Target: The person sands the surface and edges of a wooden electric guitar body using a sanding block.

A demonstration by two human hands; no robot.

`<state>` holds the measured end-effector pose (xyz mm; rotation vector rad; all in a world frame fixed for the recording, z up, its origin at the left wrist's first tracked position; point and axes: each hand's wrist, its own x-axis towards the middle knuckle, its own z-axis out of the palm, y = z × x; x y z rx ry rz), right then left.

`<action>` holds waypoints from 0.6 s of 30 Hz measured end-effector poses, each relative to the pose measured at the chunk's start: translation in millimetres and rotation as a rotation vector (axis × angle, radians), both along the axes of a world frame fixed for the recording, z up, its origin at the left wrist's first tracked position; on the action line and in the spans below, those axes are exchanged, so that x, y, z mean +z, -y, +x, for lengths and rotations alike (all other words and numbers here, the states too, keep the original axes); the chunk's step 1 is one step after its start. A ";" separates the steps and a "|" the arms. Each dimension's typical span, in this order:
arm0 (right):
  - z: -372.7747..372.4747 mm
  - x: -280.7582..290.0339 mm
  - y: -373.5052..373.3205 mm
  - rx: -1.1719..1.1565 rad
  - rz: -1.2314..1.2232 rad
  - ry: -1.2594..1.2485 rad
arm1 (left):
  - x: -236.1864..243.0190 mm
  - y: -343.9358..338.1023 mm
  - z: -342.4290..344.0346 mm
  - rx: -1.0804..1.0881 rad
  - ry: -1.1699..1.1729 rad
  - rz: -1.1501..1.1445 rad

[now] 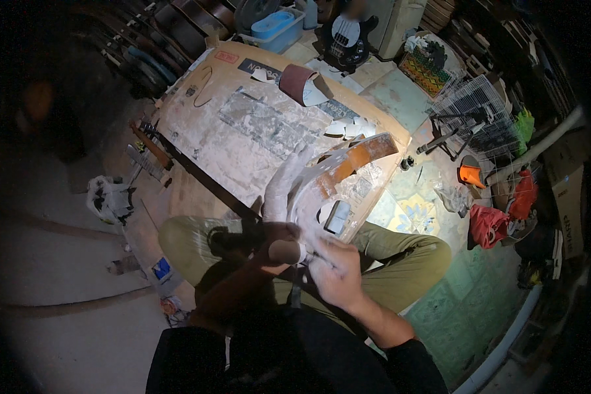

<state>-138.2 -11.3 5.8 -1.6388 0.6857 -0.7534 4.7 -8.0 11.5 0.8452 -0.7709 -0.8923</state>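
A curved wooden piece (308, 190), shaped like part of a guitar body, stands tilted over my lap. White dust coats it, and bare orange-brown wood shows along its outer curve. My left hand (281, 235), mostly in shadow, is closed around its near end. Close beside it, my right hand (338, 269) is dusty and has its fingers curled in against the same end. A short brown roll or cylinder (285, 252) shows between the hands; which hand holds it is unclear. A grey block (337, 217) lies just beyond my right hand.
A dust-covered cardboard sheet (184, 111) spreads ahead, bearing curled brown sandpaper (298, 84) and torn paper (351, 127). Hand tools (152, 146) lie left. A black guitar body (347, 39) and blue tub (273, 26) stand behind; a wire rack (469, 108) and red bags (489, 224) sit right.
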 end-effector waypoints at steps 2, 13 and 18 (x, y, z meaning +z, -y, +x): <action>1.4 -25.7 7.7 -0.076 -0.223 -0.020 | -1.2 6.1 -5.8 -0.014 -0.044 0.074; -47.5 -25.3 89.0 -0.549 -0.287 -0.073 | -6.8 84.5 86.2 0.774 0.328 -0.019; -48.3 -142.2 53.5 -0.475 -0.049 -0.161 | -24.9 111.4 119.2 1.076 0.664 0.122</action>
